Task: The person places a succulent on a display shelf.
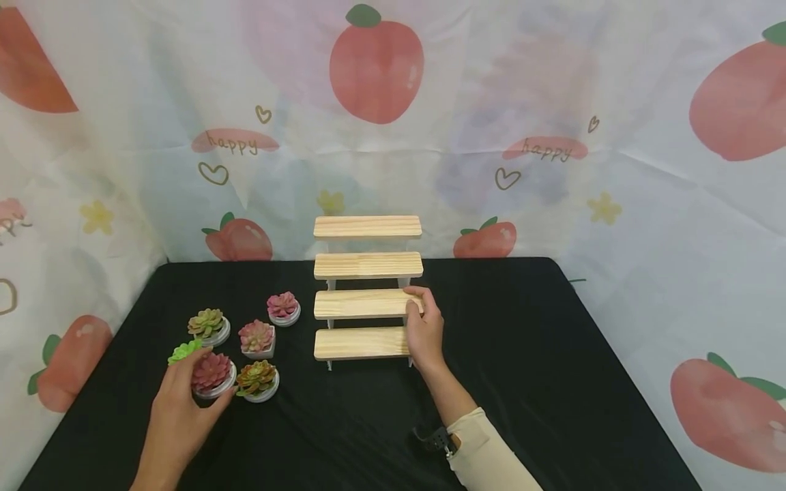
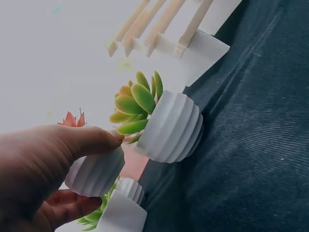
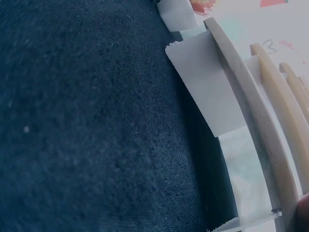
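At the left, my left hand [image 1: 179, 412] has thumb and fingers around a dark-red potted succulent [image 1: 211, 372]. In the left wrist view its ribbed white pot [image 2: 99, 174] sits between thumb and fingers. A green-orange succulent [image 1: 256, 379] stands just right of the thumb, and a bright green one [image 1: 184, 350] is partly hidden behind the fingers. My right hand [image 1: 426, 334] holds the right end of a four-step wooden display stand [image 1: 362, 343], its fingers at the lower boards. Only a fingertip [image 3: 303, 212] of it shows in the right wrist view.
Behind the left hand stand a yellow-green succulent [image 1: 206, 322], a pink one in a square pot [image 1: 256, 339] and another pink one [image 1: 283, 306]. A black cloth [image 1: 540, 382] covers the table. A printed curtain [image 1: 430, 177] hangs close behind the stand.
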The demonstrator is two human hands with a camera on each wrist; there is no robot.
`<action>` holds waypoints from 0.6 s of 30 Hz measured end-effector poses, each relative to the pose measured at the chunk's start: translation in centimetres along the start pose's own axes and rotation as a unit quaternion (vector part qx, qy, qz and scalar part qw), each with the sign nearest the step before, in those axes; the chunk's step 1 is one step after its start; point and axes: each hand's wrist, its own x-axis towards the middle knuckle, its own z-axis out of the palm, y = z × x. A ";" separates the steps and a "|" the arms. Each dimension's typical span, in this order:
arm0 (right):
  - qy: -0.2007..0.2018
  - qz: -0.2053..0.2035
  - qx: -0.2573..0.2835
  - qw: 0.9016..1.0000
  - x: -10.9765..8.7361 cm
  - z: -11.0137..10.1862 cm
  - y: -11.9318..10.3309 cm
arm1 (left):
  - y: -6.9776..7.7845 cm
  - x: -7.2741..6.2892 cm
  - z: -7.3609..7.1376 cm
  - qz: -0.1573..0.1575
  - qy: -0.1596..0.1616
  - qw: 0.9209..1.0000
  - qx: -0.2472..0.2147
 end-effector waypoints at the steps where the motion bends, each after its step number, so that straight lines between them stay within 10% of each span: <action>1: -0.001 0.001 0.000 1.000 0.0 0.0 0.0 | 0.1 0.1 -0.1 0.000 0.002 1.000 -0.001; 18: -0.002 0.005 -0.005 1.000 -0.2 -0.1 -0.3 | 1.2 1.5 0.2 0.003 0.025 0.999 -0.023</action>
